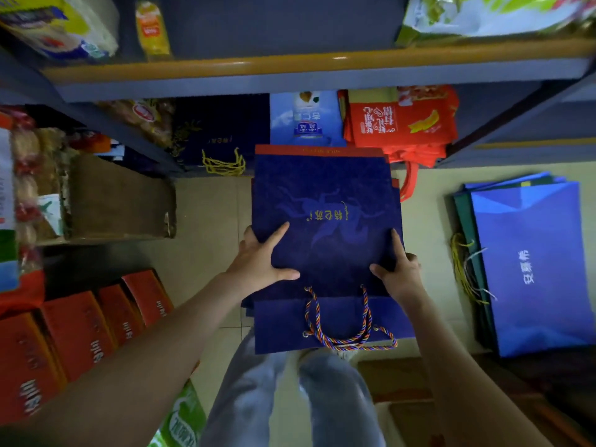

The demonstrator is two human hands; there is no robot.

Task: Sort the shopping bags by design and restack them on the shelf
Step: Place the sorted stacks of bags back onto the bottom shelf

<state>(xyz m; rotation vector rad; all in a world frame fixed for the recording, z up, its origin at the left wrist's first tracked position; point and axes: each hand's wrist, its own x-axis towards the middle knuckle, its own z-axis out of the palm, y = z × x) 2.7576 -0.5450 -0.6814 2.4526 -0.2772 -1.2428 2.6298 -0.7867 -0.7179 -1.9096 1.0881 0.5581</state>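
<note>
Head view: A person stands before a shelf (290,72) holding a flat stack of navy bags (325,221) out over the floor (209,201). The left hand (258,259) grips the stack's left edge, its fingers (279,232) clamped on the bags with a forefinger and thumb spread across the top face. The right hand (400,272) holds the right edge the same way, thumb and forefinger pressed on top, the other fingers hidden beneath. Gold lettering marks the top bag between the two sets of fingers. Braided rope handles (338,321) lie on the stack's near end, just behind the fingers.

Beyond the fingers, the stack's far edge reaches the low shelf level, where more bags lie in groups: dark navy ones (222,130) with yellow cords to the left, a light blue bag (306,121) straight ahead, and red bags (403,124) to the right. Well to the right of the right fingers, a pile of blue bags (529,262) rests on the floor. Left of the left fingers stand a cardboard box (122,201) and orange boxes (80,330).
</note>
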